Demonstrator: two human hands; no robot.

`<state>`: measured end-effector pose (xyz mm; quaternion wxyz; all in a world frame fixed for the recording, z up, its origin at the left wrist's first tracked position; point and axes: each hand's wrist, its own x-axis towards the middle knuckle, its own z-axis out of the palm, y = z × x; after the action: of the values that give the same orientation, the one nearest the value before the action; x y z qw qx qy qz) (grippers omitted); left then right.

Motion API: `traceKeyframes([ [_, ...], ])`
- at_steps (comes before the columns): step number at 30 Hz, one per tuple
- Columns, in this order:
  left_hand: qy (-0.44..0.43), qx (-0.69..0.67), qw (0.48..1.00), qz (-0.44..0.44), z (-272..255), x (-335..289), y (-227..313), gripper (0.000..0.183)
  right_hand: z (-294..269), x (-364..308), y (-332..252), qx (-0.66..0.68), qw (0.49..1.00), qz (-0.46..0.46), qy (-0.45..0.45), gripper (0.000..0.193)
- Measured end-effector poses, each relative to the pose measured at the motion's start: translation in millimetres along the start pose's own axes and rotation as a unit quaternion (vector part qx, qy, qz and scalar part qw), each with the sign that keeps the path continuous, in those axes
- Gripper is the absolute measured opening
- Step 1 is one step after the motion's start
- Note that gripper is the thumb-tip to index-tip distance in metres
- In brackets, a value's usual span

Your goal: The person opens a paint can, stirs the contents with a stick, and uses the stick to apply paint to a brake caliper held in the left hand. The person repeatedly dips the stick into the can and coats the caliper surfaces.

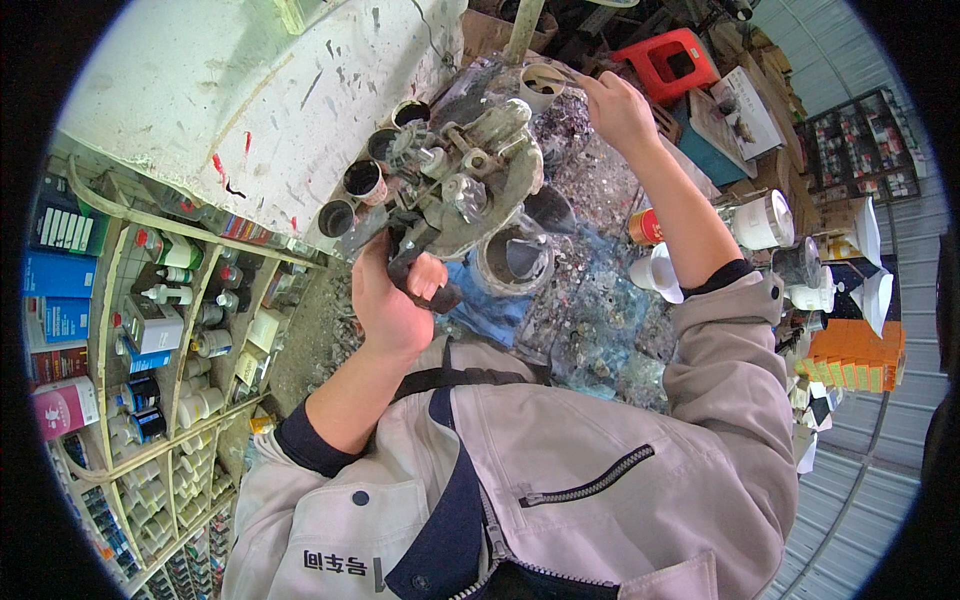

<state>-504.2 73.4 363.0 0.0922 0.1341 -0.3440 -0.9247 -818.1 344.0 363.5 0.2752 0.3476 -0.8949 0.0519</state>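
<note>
My left hand [394, 290] is closed around a dark, crusted tool with a curved handle [412, 245]; its exact kind does not show. It is beside a paint-caked stand [515, 160] bearing several clear and grey cups. Farther off at the right, my right hand [622, 112] pinches a thin dark stick [568, 80], its far end at the mouth of a white cup [541, 96] with dark contents. Several paint cups [365, 182] line the stand's left side. A grey-stained bucket [512, 268] sits below the stand, on blue cloth [478, 300].
A large white paint-marked panel [330, 90] rises at the far left. Shelves [150, 330] of bottles and boxes stand on the left. A red stool [668, 62] is at the far right, with white tubs [765, 220] and an orange box [855, 350] nearer. Dried paint covers the floor [620, 330].
</note>
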Motion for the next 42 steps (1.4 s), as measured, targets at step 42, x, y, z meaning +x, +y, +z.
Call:
traceKeyframes([
  [42,0.01,0.014,1.0,0.009,5.3,-2.7,0.8,0.054,1.1,2.2,-1.9,0.013,0.999,-0.031,0.03,0.03],
])
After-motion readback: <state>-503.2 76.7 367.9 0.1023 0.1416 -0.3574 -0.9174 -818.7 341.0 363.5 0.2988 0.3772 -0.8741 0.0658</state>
